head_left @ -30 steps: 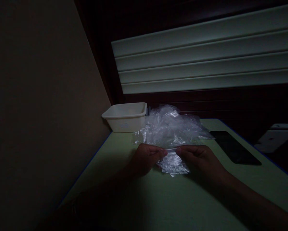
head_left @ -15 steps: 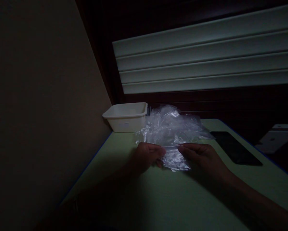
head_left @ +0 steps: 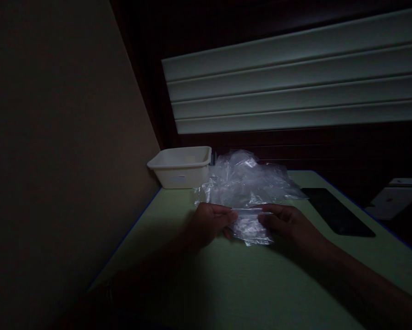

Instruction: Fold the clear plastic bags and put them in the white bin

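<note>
And there it is, a little shift: the right hand (head_left: 292,224) has slid outward along the top edge of the small plastic bag (head_left: 249,229), so more of that edge shows between the two hands, which looks like fingers working along the strip. The left hand (head_left: 208,227) pinches one end, thumb in front; the right pinches the other, both grips closed on thin film. The bag hangs between them over the near side of a heap of clear bags (head_left: 247,178) on the green table (head_left: 233,284). Containers now: the bag looks crinkled and shiny (whether anything sits inside, I can't tell in this gloom). At the back left stands a white tub (head_left: 171,180), open-topped, its pale inner walls showing, its floor hidden. A black tablet (head_left: 336,213) lies off to the right.
</note>
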A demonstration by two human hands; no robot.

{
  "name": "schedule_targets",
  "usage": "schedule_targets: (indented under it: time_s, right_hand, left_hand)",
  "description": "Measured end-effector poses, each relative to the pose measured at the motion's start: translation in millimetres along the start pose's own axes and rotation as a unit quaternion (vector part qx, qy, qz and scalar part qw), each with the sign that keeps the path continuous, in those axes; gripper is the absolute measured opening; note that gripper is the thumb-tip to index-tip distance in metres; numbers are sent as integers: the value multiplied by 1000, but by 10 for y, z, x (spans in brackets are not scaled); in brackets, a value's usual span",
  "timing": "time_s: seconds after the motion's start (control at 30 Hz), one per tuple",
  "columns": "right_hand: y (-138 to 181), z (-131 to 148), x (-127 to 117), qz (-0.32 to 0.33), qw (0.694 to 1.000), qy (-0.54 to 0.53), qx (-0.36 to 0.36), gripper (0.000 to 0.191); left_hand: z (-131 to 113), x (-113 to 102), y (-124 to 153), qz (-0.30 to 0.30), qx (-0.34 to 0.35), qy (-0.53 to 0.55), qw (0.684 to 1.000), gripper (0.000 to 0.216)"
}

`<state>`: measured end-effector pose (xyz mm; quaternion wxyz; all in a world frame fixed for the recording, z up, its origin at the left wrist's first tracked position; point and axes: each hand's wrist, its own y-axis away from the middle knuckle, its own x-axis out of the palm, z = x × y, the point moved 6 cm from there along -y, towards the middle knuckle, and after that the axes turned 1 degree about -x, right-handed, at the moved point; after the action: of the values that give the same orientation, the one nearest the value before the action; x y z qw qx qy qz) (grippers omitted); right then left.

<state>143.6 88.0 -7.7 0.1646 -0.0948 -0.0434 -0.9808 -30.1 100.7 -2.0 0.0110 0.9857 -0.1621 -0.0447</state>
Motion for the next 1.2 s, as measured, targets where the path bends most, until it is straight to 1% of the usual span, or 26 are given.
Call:
schedule_targets:
  time_s: [0.13,0.3,0.4,0.67,0.83,1.03,1.2]
  right_hand:
    - [-3,-6,3,-13,999,-50,8,34]
    - [-11,-59,-4,-18,993,-113,22,25]
    - [-23,-84,-26,-25,993,-115,19,25]
    - [-13,-70,-17,-40,989,-141,25,25]
    - [-12,-79,-21,-28,986,-160,24,19]
    - [-18,-85,-21,-23,988,-154,25,15]
    - [-17,-60,-2,-18,988,-151,19,11]
  left_hand:
    - [-28,9,18,0,1,-2,1000,38]
    - [-58,-4,28,-12,30,-31,999,36]
    - [-70,-17,35,-21,39,-39,998,36]
    - [-130,-19,48,-16,72,-16,997,32]
    - [-142,-24,62,-17,88,-35,995,27]
    - [-152,-35,90,-23,93,-63,993,27]
    - [-156,-36,107,-15,104,-86,991,26]
